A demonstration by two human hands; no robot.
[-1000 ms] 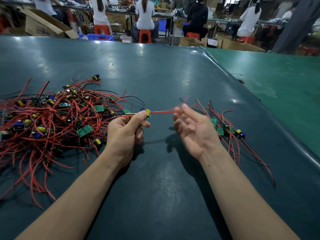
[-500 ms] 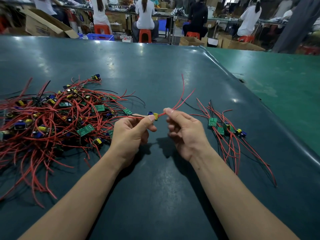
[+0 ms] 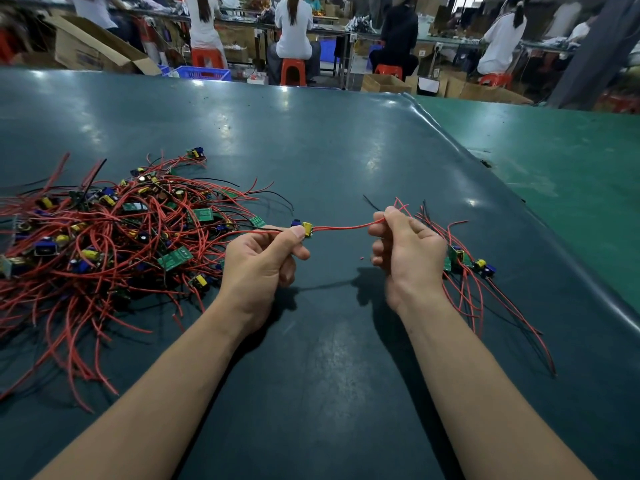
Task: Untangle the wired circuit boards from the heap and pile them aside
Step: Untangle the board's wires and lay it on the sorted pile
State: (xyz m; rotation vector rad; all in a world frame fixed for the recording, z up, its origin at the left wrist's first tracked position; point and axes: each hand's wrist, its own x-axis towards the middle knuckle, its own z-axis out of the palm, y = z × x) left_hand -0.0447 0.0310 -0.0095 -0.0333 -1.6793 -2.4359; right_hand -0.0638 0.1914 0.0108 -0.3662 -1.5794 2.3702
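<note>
The left hand (image 3: pixel 258 261) pinches a small circuit board (image 3: pixel 304 229) while the right hand (image 3: pixel 407 251) grips its red wires (image 3: pixel 346 226) — stretched taut between them above the desk (image 3: pixel 329 150). The tangled heap (image 3: pixel 104 237) lies left; a small sorted pile (image 3: pixel 467 268) sits just right.
</note>
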